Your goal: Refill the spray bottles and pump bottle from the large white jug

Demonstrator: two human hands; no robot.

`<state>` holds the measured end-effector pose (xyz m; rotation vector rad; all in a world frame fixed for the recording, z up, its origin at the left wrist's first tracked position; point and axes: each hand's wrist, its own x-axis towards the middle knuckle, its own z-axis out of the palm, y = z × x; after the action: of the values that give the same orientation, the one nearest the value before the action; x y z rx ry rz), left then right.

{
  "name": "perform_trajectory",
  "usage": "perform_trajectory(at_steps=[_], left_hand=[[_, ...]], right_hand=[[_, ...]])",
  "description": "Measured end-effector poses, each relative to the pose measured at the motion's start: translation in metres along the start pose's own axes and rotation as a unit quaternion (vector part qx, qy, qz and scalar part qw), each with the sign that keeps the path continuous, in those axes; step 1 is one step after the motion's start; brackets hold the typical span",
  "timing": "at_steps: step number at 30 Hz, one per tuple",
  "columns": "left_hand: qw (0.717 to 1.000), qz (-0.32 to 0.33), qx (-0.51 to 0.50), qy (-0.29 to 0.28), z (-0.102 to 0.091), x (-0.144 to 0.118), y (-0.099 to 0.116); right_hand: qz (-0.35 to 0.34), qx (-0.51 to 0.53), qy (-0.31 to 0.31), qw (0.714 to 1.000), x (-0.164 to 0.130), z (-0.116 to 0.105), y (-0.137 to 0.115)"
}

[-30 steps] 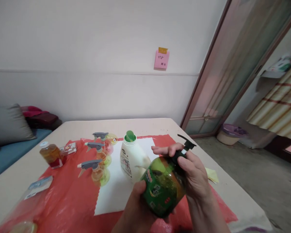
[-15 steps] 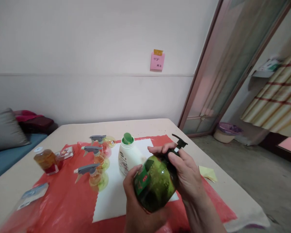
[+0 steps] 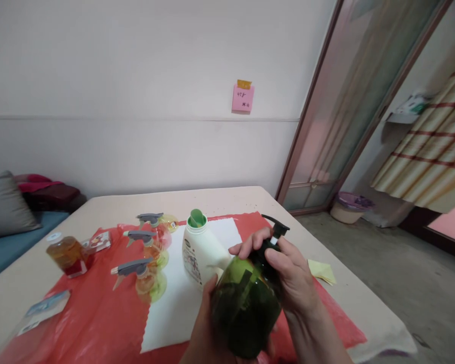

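Note:
A dark green pump bottle (image 3: pixel 246 308) with a black pump head (image 3: pixel 276 227) is held tilted in front of me, its top leaning right. My left hand (image 3: pixel 202 323) wraps around the lower body from the left and below, partly hidden by the bottle. Around the neck and collar, my right hand (image 3: pixel 288 273) has its fingers closed just under the pump nozzle. Behind the bottle stands a white detergent jug (image 3: pixel 200 253) without a cap, a green spout (image 3: pixel 196 218) showing in its mouth. The jug rests on a white sheet (image 3: pixel 167 323).
Three spray bottles with grey triggers (image 3: pixel 138 268) stand left of the jug. Farther left are an amber liquid bottle (image 3: pixel 67 257) and flat packets (image 3: pixel 45 308) on red plastic sheeting (image 3: pixel 98 313). Yellow paper slips (image 3: pixel 322 271) lie at right. A pink note (image 3: pixel 243 98) is taped to the wall.
The pump bottle has turned in my hands, so its green label no longer shows, and it sits slightly lower. My right hand stays at the neck.

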<state>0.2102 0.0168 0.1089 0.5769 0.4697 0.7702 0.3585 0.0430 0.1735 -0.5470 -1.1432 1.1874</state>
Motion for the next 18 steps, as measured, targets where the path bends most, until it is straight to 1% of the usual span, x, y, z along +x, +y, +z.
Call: perform_trajectory(at_steps=[1, 2, 3, 5, 6, 8, 9, 10, 11, 12, 13, 15, 16, 18], left_hand=[[0.999, -0.016, -0.027, -0.013, -0.001, 0.001, 0.000], [0.999, -0.015, -0.049, -0.012, -0.003, 0.003, 0.000], [0.998, 0.012, -0.059, 0.005, -0.005, 0.005, 0.000], [0.991, 0.110, -0.042, 0.069, -0.008, 0.008, -0.001], [0.983, 0.156, -0.024, 0.098, -0.009, 0.008, -0.002], [0.964, 0.226, 0.021, 0.142, -0.008, 0.006, -0.004], [0.955, 0.250, 0.036, 0.155, -0.007, 0.005, -0.004], [0.951, 0.264, 0.042, 0.156, -0.006, 0.002, -0.004], [0.954, 0.262, 0.036, 0.143, -0.005, 0.000, -0.004], [0.964, 0.239, 0.014, 0.117, -0.005, -0.001, -0.003], [0.976, 0.202, -0.015, 0.086, -0.006, -0.002, -0.002], [0.992, 0.099, -0.077, 0.022, -0.011, 0.000, 0.000], [0.994, 0.045, -0.104, -0.007, -0.014, 0.003, 0.000], [0.988, -0.050, -0.137, -0.052, -0.019, 0.008, -0.002]], right_hand=[[0.000, -0.007, 0.025, 1.000, 0.001, 0.000, 0.002], [0.000, -0.017, 0.053, 0.998, 0.002, -0.001, 0.003], [-0.001, -0.029, 0.080, 0.996, 0.003, -0.002, 0.005], [-0.001, -0.045, 0.114, 0.992, 0.004, -0.003, 0.007], [-0.002, -0.047, 0.118, 0.992, 0.004, -0.003, 0.008], [-0.007, -0.036, 0.106, 0.994, 0.004, -0.004, 0.009], [-0.011, -0.026, 0.094, 0.995, 0.003, -0.004, 0.008], [-0.013, -0.016, 0.082, 0.996, 0.002, -0.004, 0.008], [-0.013, -0.009, 0.068, 0.998, 0.001, -0.004, 0.008], [-0.012, -0.005, 0.055, 0.998, 0.000, -0.004, 0.007], [-0.010, -0.003, 0.043, 0.999, -0.001, -0.004, 0.006], [-0.005, -0.004, 0.024, 1.000, -0.003, -0.005, 0.005], [-0.004, -0.004, 0.019, 1.000, -0.003, -0.006, 0.004], [-0.012, 0.002, 0.022, 1.000, -0.003, -0.007, 0.002]])
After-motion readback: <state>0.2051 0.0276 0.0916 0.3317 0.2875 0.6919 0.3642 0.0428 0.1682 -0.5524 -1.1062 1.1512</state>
